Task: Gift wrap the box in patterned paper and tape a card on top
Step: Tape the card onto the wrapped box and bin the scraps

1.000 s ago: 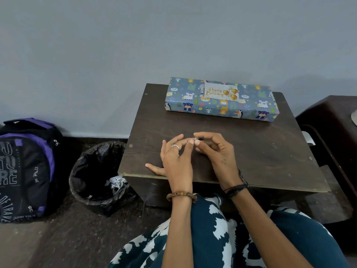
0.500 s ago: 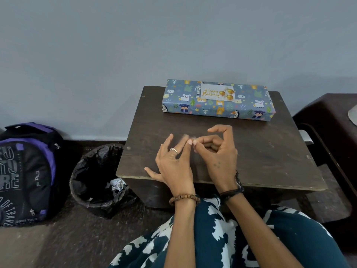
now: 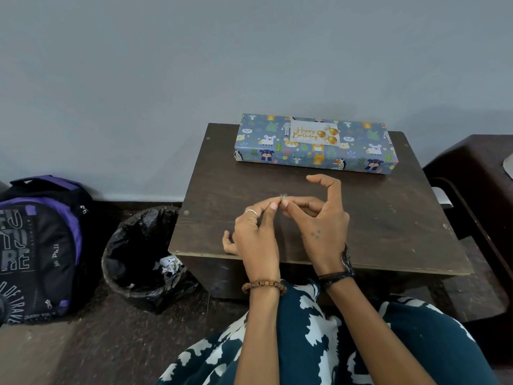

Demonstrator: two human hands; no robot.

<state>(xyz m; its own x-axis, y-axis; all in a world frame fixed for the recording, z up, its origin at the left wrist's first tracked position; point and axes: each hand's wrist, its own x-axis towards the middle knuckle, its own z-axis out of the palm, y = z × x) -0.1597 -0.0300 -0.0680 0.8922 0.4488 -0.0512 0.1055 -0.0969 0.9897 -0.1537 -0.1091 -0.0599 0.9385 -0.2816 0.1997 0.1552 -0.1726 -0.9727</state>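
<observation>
The long box (image 3: pixel 358 151), wrapped in blue paper with cartoon animals, lies at the far edge of the dark wooden table (image 3: pixel 388 218). A white "Happy Birthday" card (image 3: pixel 313 133) with gold balloons sits on its top, left of centre. Nearer me, above the table's front half, my left hand (image 3: pixel 256 236) and my right hand (image 3: pixel 322 220) meet fingertip to fingertip. Between them they pinch a tiny clear scrap of tape (image 3: pixel 283 198). The right index finger is raised and curled.
A bin lined with a black bag (image 3: pixel 138 259), holding crumpled paper, stands on the floor left of the table. A black and purple backpack (image 3: pixel 36 245) leans against the wall further left. A dark brown chair (image 3: pixel 477 195) stands to the right.
Both hands have lifted slightly off the table and moved a little away from me. The right index finger has uncurled upward. The wrapped box and card have not moved.
</observation>
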